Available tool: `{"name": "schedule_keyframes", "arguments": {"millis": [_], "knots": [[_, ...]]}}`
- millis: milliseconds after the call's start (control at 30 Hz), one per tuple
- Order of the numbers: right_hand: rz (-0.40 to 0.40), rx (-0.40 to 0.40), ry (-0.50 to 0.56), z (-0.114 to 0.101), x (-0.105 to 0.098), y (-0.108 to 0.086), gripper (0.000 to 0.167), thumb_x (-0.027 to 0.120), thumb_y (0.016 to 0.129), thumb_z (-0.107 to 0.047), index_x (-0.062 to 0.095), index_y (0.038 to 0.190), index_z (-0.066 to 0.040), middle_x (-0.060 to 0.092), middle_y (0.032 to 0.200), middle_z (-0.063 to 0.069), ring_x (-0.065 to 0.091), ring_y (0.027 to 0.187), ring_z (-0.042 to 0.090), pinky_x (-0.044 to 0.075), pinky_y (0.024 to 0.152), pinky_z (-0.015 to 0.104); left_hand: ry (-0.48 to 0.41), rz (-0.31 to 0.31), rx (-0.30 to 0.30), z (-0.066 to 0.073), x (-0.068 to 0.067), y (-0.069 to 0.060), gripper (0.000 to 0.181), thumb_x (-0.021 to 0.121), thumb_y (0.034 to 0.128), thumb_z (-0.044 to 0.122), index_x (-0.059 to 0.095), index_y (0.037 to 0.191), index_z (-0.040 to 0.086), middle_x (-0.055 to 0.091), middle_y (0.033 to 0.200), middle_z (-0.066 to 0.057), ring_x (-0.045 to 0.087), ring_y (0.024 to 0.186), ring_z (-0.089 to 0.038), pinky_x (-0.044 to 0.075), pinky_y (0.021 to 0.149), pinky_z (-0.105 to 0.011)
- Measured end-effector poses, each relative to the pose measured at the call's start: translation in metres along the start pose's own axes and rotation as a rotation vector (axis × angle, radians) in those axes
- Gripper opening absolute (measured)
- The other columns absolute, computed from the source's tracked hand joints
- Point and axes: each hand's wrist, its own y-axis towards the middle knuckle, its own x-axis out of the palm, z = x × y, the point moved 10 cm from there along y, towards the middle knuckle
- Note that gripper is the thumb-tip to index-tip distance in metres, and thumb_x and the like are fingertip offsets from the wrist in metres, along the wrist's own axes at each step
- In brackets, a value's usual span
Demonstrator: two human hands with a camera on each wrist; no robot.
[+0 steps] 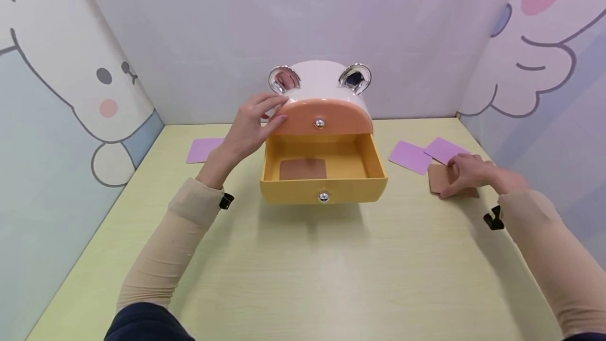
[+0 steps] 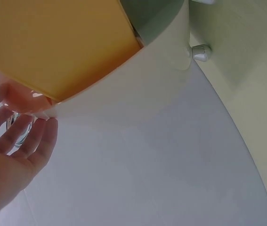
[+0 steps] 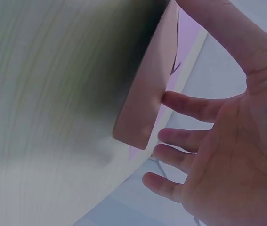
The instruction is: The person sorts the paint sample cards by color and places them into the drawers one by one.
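- Yellow drawer point(image 1: 324, 191), pulled out from the white box point(image 1: 319, 79) near the back of the pale wooden desk point(image 1: 307, 272); a brown card point(image 1: 303, 169) lies flat inside, left of centre.
- Orange drawer point(image 1: 343, 119), directly above, is closed; both drawers have a round silver knob in front.
- Two shiny silver ears point(image 1: 356, 78) stand on top of the box.
- The person's left hand point(image 1: 247, 126) rests on the box's upper left edge, fingers loosely spread, the thumb against the orange front.
- The right hand point(image 1: 473, 173) pinches a second brown card point(image 1: 437, 177) between thumb and index finger; the other fingers are spread apart. This card is at the right of the desk, tilted, a shadow beside it.
- Two purple cards point(image 1: 410, 157) lie just behind that card; another purple card point(image 1: 202, 151) lies left of the box, partly behind the left arm.
- Beige sleeves point(image 1: 163, 246) cover both forearms.
- Pale walls point(image 1: 312, 14) surround the desk, with cartoon animals point(image 1: 66, 62) on the left and right sides.
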Motion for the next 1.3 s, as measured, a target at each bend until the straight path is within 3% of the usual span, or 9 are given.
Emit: {"name": "schedule_keyframes", "arguments": {"millis": [233, 467, 600, 733, 1033, 1300], "knots": [[0.005, -0.009, -0.013, -0.005, -0.004, -0.004, 0.085, 0.084, 0.061, -0.054, 0.055, 0.11, 0.01, 0.059, 0.097, 0.017, 0.051, 0.089, 0.034, 0.044, 0.068, 0.039, -0.001, -0.01, -0.007, -0.002, 0.003, 0.0, 0.037, 0.067, 0.0907, 0.018, 0.064, 0.126, 0.007, 0.062, 0.124, -0.012, 0.055, 0.113, -0.027, 0.056, 0.083, -0.042], [0.007, -0.016, 0.025, -0.016, -0.015, -0.004, 0.087, 0.083, 0.064, -0.053, 0.053, 0.116, 0.01, 0.06, 0.108, 0.021, 0.055, 0.092, 0.03, 0.048, 0.073, 0.042, 0.0, -0.008, -0.011, -0.002, 0.004, 0.0, 0.037, 0.067, 0.091, 0.018, 0.063, 0.126, 0.007, 0.061, 0.125, -0.012, 0.055, 0.113, -0.027, 0.055, 0.083, -0.043], [0.023, -0.034, 0.053, -0.026, -0.022, -0.003, 0.082, 0.083, 0.067, -0.051, 0.052, 0.115, 0.008, 0.059, 0.106, 0.02, 0.055, 0.089, 0.027, 0.046, 0.071, 0.037, -0.001, -0.003, -0.007, -0.001, 0.003, 0.001, 0.037, 0.067, 0.0908, 0.019, 0.064, 0.126, 0.007, 0.061, 0.125, -0.013, 0.055, 0.113, -0.027, 0.055, 0.084, -0.043], [0.052, -0.065, 0.079, -0.042, -0.033, -0.004, 0.078, 0.083, 0.067, -0.05, 0.051, 0.114, 0.003, 0.058, 0.1, 0.014, 0.052, 0.086, 0.023, 0.042, 0.069, 0.031, 0.006, -0.007, -0.011, -0.002, 0.005, 0.001, 0.037, 0.067, 0.091, 0.019, 0.064, 0.126, 0.007, 0.061, 0.125, -0.012, 0.055, 0.113, -0.027, 0.056, 0.083, -0.042], [0.141, -0.113, 0.053, -0.085, -0.065, -0.007, 0.083, 0.084, 0.065, -0.051, 0.054, 0.12, 0.001, 0.059, 0.103, 0.013, 0.053, 0.09, 0.023, 0.042, 0.07, 0.032, 0.005, 0.016, -0.001, 0.0, 0.005, 0.002, 0.037, 0.067, 0.0906, 0.018, 0.064, 0.125, 0.006, 0.062, 0.124, -0.013, 0.055, 0.113, -0.027, 0.055, 0.084, -0.04], [0.196, -0.196, 0.098, -0.128, -0.095, -0.014, 0.083, 0.087, 0.062, -0.049, 0.054, 0.121, 0.0, 0.059, 0.114, 0.014, 0.054, 0.1, 0.026, 0.046, 0.081, 0.04, 0.011, 0.011, -0.007, -0.001, 0.006, 0.003, 0.037, 0.067, 0.0907, 0.018, 0.064, 0.125, 0.006, 0.062, 0.124, -0.013, 0.055, 0.113, -0.028, 0.055, 0.085, -0.04]]}}
